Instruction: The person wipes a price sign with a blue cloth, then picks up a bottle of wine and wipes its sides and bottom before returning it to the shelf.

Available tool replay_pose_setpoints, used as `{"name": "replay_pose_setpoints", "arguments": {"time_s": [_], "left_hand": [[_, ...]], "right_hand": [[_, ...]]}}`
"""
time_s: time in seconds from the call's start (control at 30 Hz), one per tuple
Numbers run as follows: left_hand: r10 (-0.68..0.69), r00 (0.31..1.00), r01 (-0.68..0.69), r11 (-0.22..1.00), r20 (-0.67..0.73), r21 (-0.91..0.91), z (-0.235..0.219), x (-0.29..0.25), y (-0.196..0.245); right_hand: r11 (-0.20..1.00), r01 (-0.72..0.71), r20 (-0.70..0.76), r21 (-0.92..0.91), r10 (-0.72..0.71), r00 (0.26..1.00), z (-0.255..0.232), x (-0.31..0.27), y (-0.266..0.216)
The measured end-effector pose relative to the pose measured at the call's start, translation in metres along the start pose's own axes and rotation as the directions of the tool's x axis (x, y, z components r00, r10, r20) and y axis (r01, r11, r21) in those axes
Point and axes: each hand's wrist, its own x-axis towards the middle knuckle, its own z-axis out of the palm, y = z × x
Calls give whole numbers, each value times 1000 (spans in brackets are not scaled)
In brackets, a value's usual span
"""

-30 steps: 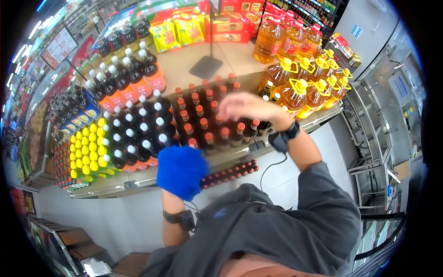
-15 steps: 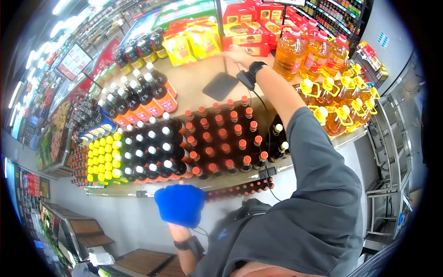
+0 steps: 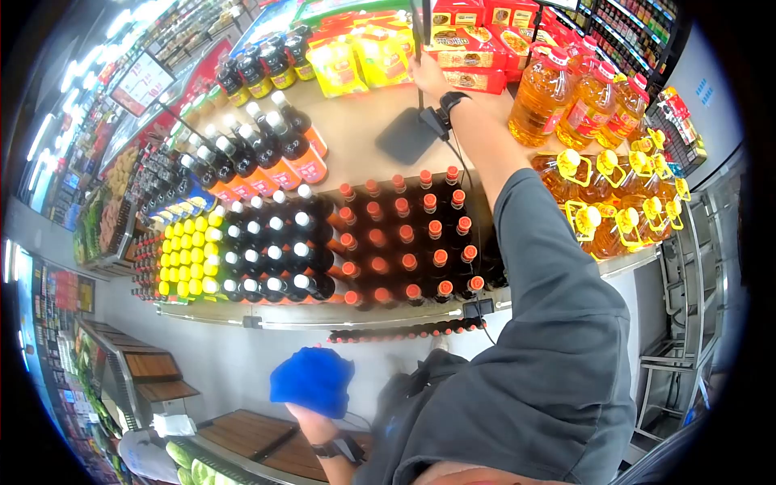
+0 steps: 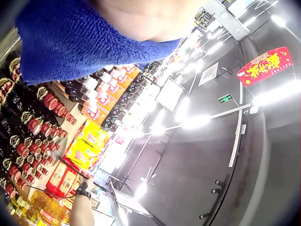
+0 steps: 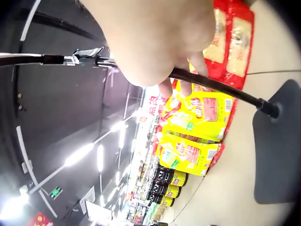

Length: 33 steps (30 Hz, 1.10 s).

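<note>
My right hand (image 3: 430, 74) reaches to the back of the display table and grips the black pole (image 5: 221, 88) of a sign stand, its fingers curled around it in the right wrist view. The stand's flat dark base (image 3: 404, 135) rests on the tabletop behind rows of red-capped bottles (image 3: 408, 263). My left hand (image 3: 314, 420) holds a fuzzy blue cloth (image 3: 313, 377) low in front of the table; the cloth hides most of the fingers. Yellow bags (image 3: 384, 52) and red packages (image 3: 465, 48) lie close by the pole.
White-capped dark bottles (image 3: 275, 255) and yellow-capped bottles (image 3: 190, 250) crowd the table's left side. Big oil jugs (image 3: 586, 105) stand on the right. A cable (image 3: 483, 323) runs from my right wrist past the front edge. Wooden crates (image 3: 250, 432) are at lower left.
My right hand has gone from above the red-capped bottles to the pole at the back and taken hold of it. The left hand with the blue cloth has drawn back from the table edge.
</note>
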Motion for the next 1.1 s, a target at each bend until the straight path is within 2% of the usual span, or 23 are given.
{"name": "replay_pose_setpoints", "arguments": {"time_s": [0.03,0.1,0.13,0.2,0.23,0.27,0.3,0.33,0.37,0.4,0.43,0.47,0.5,0.53,0.6,0.67,0.77,0.87,0.93,0.97,1.03,1.07,1.1], "left_hand": [[44,999,-45,986,4,159,-5,4,7],[27,999,-29,996,18,84,-5,1,-1],[-27,999,32,988,37,-150,-2,0,-17],[13,998,1,980,69,-200,6,6,-38],[99,992,-98,995,78,-19,10,12,-45],[159,983,-165,984,90,71,10,16,-42],[218,971,-232,960,101,158,9,21,-36],[254,961,-268,950,105,157,4,24,-26],[182,976,-160,972,119,-174,-4,25,-18],[110,985,-32,874,132,-484,-13,25,-10],[-10,960,262,383,280,-886,-21,24,-6],[37,935,349,73,352,-934,-23,25,-7],[83,903,429,-236,421,-872,-26,26,-9],[162,916,393,-185,366,-901,-27,28,-17],[137,911,410,-223,388,-884,-36,35,-27],[-45,827,497,-406,560,-767,-49,44,-33],[333,798,602,-432,502,-671,-66,60,-47],[420,808,553,-301,412,-777,-98,56,-17],[363,823,525,-198,436,-828,-119,69,1],[272,834,528,-136,481,-838,-127,82,10],[228,879,447,-91,418,-890,-137,103,39],[443,792,482,-33,420,-875,-143,109,53],[537,719,532,-19,440,-846,-146,112,71]], "right_hand": [[998,54,20,-9,-54,998,-4,8,-5],[986,161,63,-36,-159,985,-26,19,-29],[980,195,61,-32,-193,979,-43,12,-55],[979,202,92,-6,-200,975,-78,-11,-126],[963,266,63,42,-268,961,-86,-13,-141],[947,320,102,21,-320,942,-97,-10,-155],[928,372,142,-1,-368,919,-111,-18,-184],[930,363,187,-62,-347,919,-129,-34,-209],[929,361,169,-86,-344,924,-142,-52,-237],[919,380,176,-104,-359,917,-155,-67,-258],[908,400,185,-123,-376,908,-165,-80,-277],[904,416,184,-102,-394,901,-174,-92,-292],[892,432,218,-133,-399,891,-183,-101,-305],[901,416,248,-124,-378,892,-193,-114,-319],[943,334,255,-12,-320,913,-199,-153,-343],[960,225,272,169,-265,925,-201,-189,-355],[884,196,115,424,-267,957,-180,-249,-364],[856,150,150,495,-254,955,-163,-302,-362],[843,82,170,531,-200,965,-150,-339,-360],[844,53,165,533,-165,972,-143,-358,-359],[806,42,173,591,-177,969,-131,-390,-346],[785,33,176,619,-179,968,-125,-407,-340],[758,25,172,652,-180,969,-117,-425,-339]]}}
